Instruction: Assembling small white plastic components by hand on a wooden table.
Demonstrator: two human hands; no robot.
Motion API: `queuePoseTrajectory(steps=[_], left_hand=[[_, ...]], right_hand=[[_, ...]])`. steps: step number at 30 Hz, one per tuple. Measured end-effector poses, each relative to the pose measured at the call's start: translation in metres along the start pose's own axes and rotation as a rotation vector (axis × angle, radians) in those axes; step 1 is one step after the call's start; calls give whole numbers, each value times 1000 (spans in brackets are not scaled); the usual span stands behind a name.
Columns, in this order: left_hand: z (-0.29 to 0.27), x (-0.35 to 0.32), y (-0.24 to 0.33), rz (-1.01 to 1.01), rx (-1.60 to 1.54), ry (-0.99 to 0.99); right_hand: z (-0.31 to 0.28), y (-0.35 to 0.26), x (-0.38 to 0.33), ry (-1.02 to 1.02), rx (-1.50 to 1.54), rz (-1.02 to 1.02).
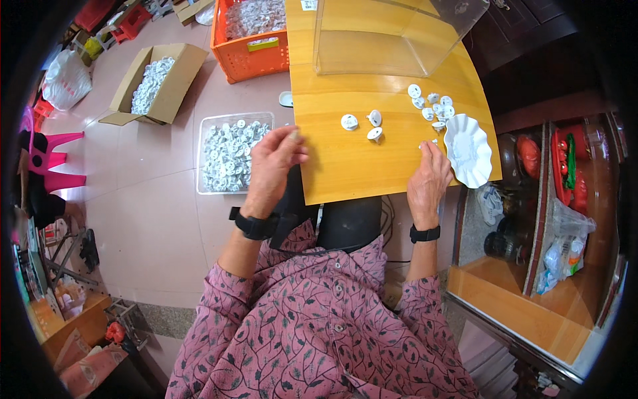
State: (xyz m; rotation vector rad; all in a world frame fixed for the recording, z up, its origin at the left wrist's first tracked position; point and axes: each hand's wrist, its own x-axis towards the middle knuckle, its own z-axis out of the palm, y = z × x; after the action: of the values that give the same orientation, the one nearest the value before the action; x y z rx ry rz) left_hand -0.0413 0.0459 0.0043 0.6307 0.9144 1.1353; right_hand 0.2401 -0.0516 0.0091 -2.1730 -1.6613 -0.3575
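My left hand [274, 159] hovers by the table's left edge with thumb and fingers pinched together; whatever is between them, if anything, is too small to make out. Low over the tabletop, my right hand [430, 181] has its fingertips closed on a small white plastic part [428, 143], mostly hidden by the fingers. Beside it stands a white scalloped dish [468, 153]. Several round white plastic parts with short stems [447, 101] lie loosely grouped just beyond the dish. Three more, one of them a disc-topped part [375, 135], lie mid-table between my hands.
A clear bin [201, 156] full of similar white parts stands left of the yellow table [332, 179]. Farther off are a cardboard box [179, 86] and an orange crate [249, 63], both holding parts. A transparent box [372, 56] sits at the table's back; shelves [518, 292] stand at right.
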Motion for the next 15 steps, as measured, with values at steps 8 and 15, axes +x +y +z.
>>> queuePoseTrajectory(steps=[8,15], left_hand=[[56,13,-10,315,866,-258],[68,33,-26,756,1137,-388]], right_hand=[[3,-15,-12,-56,-14,-77],[-15,-37,-38,-67,231,-98]])
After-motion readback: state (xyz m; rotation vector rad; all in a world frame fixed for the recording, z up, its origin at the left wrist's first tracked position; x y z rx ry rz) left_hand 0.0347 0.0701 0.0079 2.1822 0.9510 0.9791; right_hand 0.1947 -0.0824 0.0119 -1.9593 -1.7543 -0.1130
